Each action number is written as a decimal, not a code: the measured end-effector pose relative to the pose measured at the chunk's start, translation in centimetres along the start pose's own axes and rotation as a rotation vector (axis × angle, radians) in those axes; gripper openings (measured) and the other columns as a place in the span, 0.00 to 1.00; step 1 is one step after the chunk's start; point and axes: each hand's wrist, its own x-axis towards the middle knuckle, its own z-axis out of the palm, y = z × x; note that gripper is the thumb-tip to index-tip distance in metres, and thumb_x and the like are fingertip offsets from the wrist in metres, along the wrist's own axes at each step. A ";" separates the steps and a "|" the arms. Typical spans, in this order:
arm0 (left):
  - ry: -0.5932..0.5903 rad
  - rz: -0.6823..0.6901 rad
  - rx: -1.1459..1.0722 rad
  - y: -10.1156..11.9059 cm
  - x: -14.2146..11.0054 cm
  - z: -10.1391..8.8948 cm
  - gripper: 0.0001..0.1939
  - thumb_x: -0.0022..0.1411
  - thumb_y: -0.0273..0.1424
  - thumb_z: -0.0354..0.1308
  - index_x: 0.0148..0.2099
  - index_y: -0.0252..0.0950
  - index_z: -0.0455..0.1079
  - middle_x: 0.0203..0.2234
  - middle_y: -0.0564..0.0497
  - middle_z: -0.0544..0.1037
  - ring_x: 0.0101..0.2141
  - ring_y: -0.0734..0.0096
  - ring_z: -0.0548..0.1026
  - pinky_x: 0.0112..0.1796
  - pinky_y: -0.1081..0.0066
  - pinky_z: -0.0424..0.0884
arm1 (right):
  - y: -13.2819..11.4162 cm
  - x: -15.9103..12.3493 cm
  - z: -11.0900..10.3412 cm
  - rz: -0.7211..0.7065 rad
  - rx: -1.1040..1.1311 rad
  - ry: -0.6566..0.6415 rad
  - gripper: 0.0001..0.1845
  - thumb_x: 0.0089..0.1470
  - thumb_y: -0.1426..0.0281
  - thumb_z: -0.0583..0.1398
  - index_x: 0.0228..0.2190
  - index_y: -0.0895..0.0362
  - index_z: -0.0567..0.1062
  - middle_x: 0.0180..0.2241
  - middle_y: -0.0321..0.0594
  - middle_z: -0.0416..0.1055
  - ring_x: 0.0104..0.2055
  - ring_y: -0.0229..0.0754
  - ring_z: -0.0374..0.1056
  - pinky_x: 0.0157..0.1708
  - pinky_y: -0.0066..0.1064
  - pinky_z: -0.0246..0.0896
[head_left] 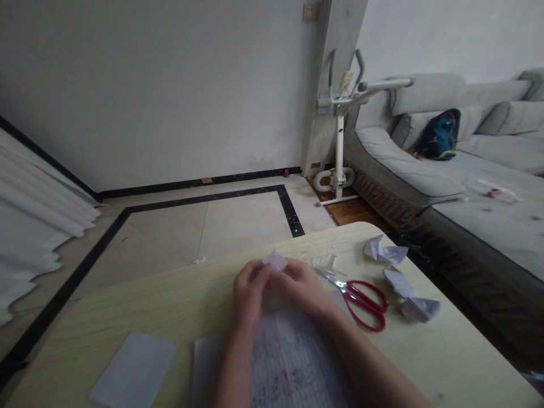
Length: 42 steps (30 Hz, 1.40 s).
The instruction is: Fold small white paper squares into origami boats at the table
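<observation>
A small piece of folded white paper (276,259) is pinched between both hands near the far edge of the table, one corner pointing away from me. My left hand (250,286) grips its left side and my right hand (300,282) its right side, with the thumbs close together. Below the hands lies a written-on lined sheet (293,357), partly covered by my forearms. Scissors with red handles (361,301) rest just right of my right hand, blades toward it. Thin white paper scraps (327,262) lie around the blade tips.
Folded paper pieces (385,251) and more folded paper (411,297) sit along the table's right side. A blank white sheet (134,368) lies at the left on the wooden table (170,306). Beyond are white exercise equipment (340,141) and a grey sofa (425,164) with a blue bag (442,134).
</observation>
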 end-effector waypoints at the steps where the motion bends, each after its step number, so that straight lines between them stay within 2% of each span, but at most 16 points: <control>1: 0.005 0.001 -0.001 0.0 0.0 0.0 0.11 0.50 0.36 0.66 0.33 0.34 0.75 0.26 0.52 0.78 0.28 0.73 0.73 0.31 0.75 0.67 | -0.1 0.0 0.0 -0.004 0.004 -0.002 0.16 0.52 0.58 0.60 0.26 0.59 0.74 0.25 0.36 0.70 0.29 0.39 0.65 0.28 0.26 0.59; 6: 0.001 -0.022 -0.056 0.3 -0.1 0.3 0.11 0.49 0.35 0.66 0.33 0.34 0.75 0.24 0.53 0.76 0.25 0.76 0.71 0.28 0.76 0.65 | -0.2 0.1 -0.1 -0.018 0.051 -0.056 0.15 0.55 0.62 0.55 0.24 0.59 0.73 0.25 0.37 0.70 0.30 0.40 0.65 0.31 0.28 0.60; 10: 0.003 -0.052 -0.035 0.4 -0.1 0.3 0.13 0.49 0.37 0.66 0.35 0.33 0.76 0.20 0.56 0.73 0.20 0.79 0.67 0.23 0.77 0.61 | -0.2 0.0 -0.1 -0.033 0.022 -0.084 0.15 0.55 0.66 0.54 0.23 0.59 0.73 0.23 0.36 0.68 0.28 0.39 0.64 0.29 0.27 0.58; 15: 0.032 -0.081 -0.047 0.6 -0.1 0.2 0.14 0.48 0.39 0.67 0.33 0.33 0.74 0.16 0.58 0.69 0.16 0.83 0.59 0.19 0.79 0.55 | 0.1 0.0 0.2 -0.026 -0.080 0.041 0.15 0.53 0.63 0.57 0.20 0.58 0.70 0.21 0.35 0.66 0.27 0.38 0.62 0.26 0.26 0.56; 18: 0.029 -0.076 -0.065 0.8 -0.1 0.3 0.14 0.48 0.38 0.67 0.32 0.33 0.74 0.18 0.57 0.70 0.18 0.81 0.61 0.20 0.79 0.57 | 0.2 0.1 0.4 -0.046 -0.130 0.073 0.16 0.54 0.62 0.56 0.21 0.58 0.69 0.22 0.35 0.66 0.27 0.38 0.61 0.26 0.26 0.55; 23: 0.026 -0.055 0.037 0.6 -0.1 0.3 0.13 0.50 0.38 0.65 0.32 0.33 0.75 0.22 0.54 0.74 0.23 0.77 0.68 0.24 0.77 0.63 | 0.2 0.1 0.3 -0.056 -0.200 0.023 0.16 0.55 0.62 0.54 0.22 0.58 0.68 0.22 0.35 0.64 0.26 0.37 0.59 0.25 0.26 0.54; 26: 0.043 -0.035 0.066 0.2 -0.1 0.2 0.12 0.50 0.38 0.65 0.29 0.33 0.74 0.20 0.55 0.73 0.22 0.77 0.67 0.24 0.77 0.62 | 0.6 0.0 0.3 -0.068 -0.225 0.011 0.15 0.55 0.62 0.53 0.23 0.58 0.68 0.21 0.34 0.62 0.25 0.36 0.58 0.24 0.26 0.52; 33: 0.114 -0.037 -0.089 0.5 0.1 0.2 0.11 0.48 0.35 0.65 0.26 0.33 0.70 0.19 0.57 0.70 0.22 0.77 0.66 0.23 0.77 0.62 | 0.8 0.1 0.5 -0.077 -0.290 -0.011 0.15 0.54 0.63 0.57 0.22 0.58 0.68 0.20 0.33 0.63 0.24 0.35 0.58 0.23 0.25 0.50; 42: 0.117 -0.054 -0.001 1.3 -0.2 0.6 0.11 0.48 0.36 0.64 0.31 0.32 0.73 0.23 0.54 0.74 0.25 0.75 0.69 0.25 0.77 0.64 | 1.0 0.0 0.4 -0.062 -0.270 -0.014 0.12 0.53 0.66 0.55 0.21 0.58 0.65 0.20 0.31 0.58 0.24 0.34 0.55 0.23 0.25 0.48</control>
